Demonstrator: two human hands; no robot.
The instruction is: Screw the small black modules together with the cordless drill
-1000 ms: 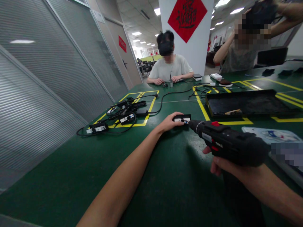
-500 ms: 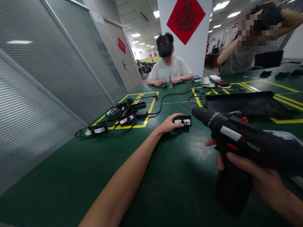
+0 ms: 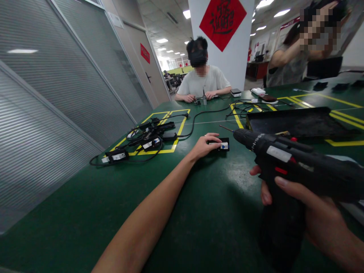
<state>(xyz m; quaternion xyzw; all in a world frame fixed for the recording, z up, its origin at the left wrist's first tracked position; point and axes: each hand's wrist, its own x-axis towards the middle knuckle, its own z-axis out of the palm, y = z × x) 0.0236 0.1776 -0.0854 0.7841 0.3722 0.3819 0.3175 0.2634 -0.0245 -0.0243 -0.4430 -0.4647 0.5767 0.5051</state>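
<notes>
My left hand (image 3: 204,145) reaches out over the green table (image 3: 199,212) and grips a small black power adapter (image 3: 222,145) with a white and blue label, pressing it against the tabletop. My right hand (image 3: 309,214) is wrapped round the handle of a black cordless drill (image 3: 287,159) with red marks. The drill is raised above the table. Its thin bit (image 3: 226,129) points left and away, ending just above and right of the adapter.
A heap of black adapters and cables (image 3: 145,138) lies in a yellow-taped box at left. A black tray (image 3: 298,123) sits at right. One person sits at the far end (image 3: 203,81); another stands at upper right (image 3: 295,60). A grey ribbed wall runs along the left.
The drill lifted from the table beside the adapter and swung up, its bit now pointing over the adapter. My left hand stayed on the adapter.
</notes>
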